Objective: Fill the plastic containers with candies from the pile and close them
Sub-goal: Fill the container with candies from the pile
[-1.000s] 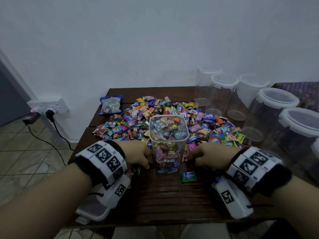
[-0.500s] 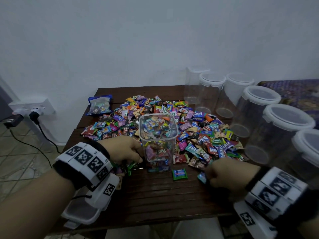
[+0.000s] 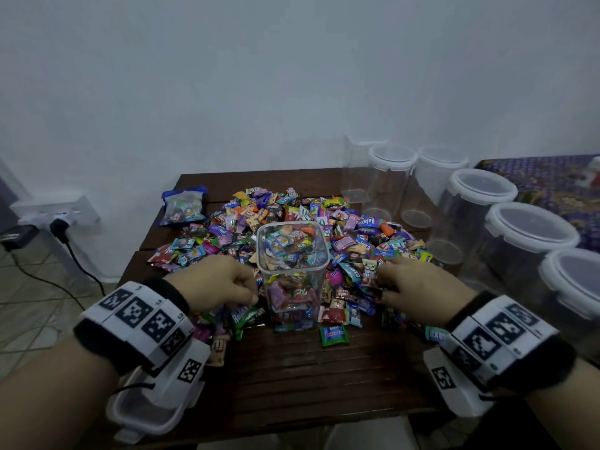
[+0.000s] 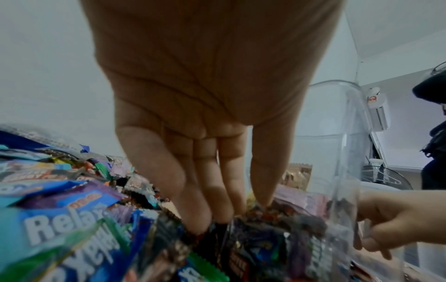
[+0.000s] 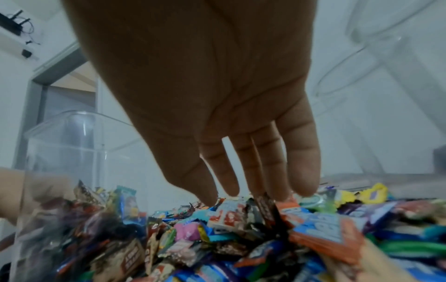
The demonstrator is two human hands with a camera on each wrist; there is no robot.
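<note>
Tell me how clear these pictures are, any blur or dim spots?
Head view: dim, bluish light, edges bent by the wide lens. Left wrist view: left hand sharp, candies nearest the lens smeared. Right wrist view: right hand dark against the bright wall, container hazy.

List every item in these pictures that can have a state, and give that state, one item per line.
Square container: upright, lid off, about half full of candies.
Loose lid: off, at the table's near left edge.
Round containers: lidded, empty.
Candy bag: lying flat beside the pile.
Left hand: fingers straight, tips in the candies.
Right hand: fingers straight, over the pile.
Wall plug: plugged in.
</note>
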